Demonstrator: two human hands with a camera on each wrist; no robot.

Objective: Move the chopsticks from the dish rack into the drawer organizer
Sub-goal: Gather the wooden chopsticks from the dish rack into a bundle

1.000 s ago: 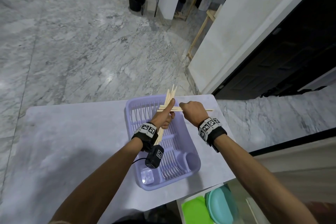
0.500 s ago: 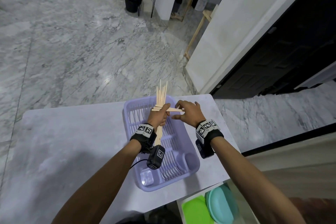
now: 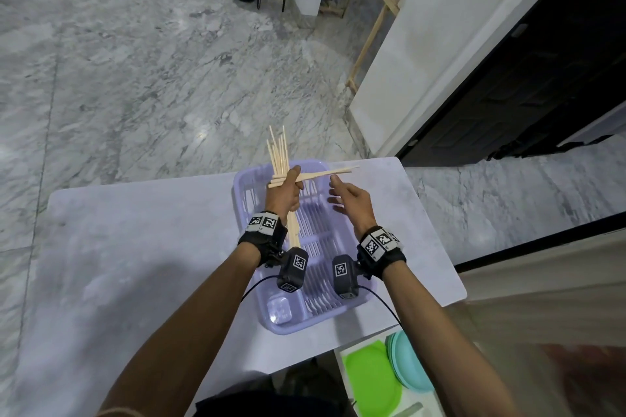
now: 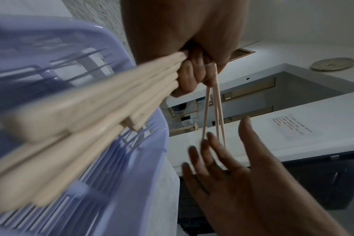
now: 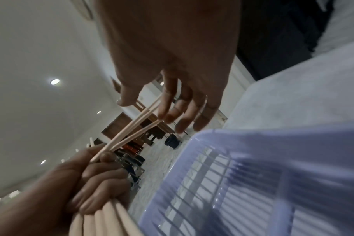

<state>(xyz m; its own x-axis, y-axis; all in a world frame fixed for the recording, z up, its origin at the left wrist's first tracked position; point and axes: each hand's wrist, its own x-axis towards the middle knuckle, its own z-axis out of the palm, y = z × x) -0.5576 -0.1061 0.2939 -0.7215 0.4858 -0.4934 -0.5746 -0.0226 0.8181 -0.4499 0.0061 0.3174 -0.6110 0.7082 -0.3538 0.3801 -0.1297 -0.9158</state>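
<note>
My left hand (image 3: 288,191) grips a bundle of pale wooden chopsticks (image 3: 279,154) upright over the far end of the lilac dish rack (image 3: 294,330). A few more chopsticks (image 3: 328,173) lie crosswise in the same fist, tips pointing right. In the left wrist view the curled fingers (image 4: 192,75) clamp the thick bundle (image 4: 91,119). My right hand (image 3: 347,198) hovers open just right of the fist, fingers spread below the crosswise tips and holding nothing. The right wrist view shows its straight fingers (image 5: 172,103) beside those chopsticks (image 5: 135,126).
The rack sits on a grey marble table (image 3: 135,247) near its right edge. Below the near right corner an open drawer holds a green plate (image 3: 369,379) and teal plates (image 3: 408,362). A white wall panel (image 3: 423,61) and dark doorway stand to the right.
My right hand brought a few chopsticks crosswise to the left fist, let go and drew back open. The left hand now holds them along with its bundle, which turned more upright.
</note>
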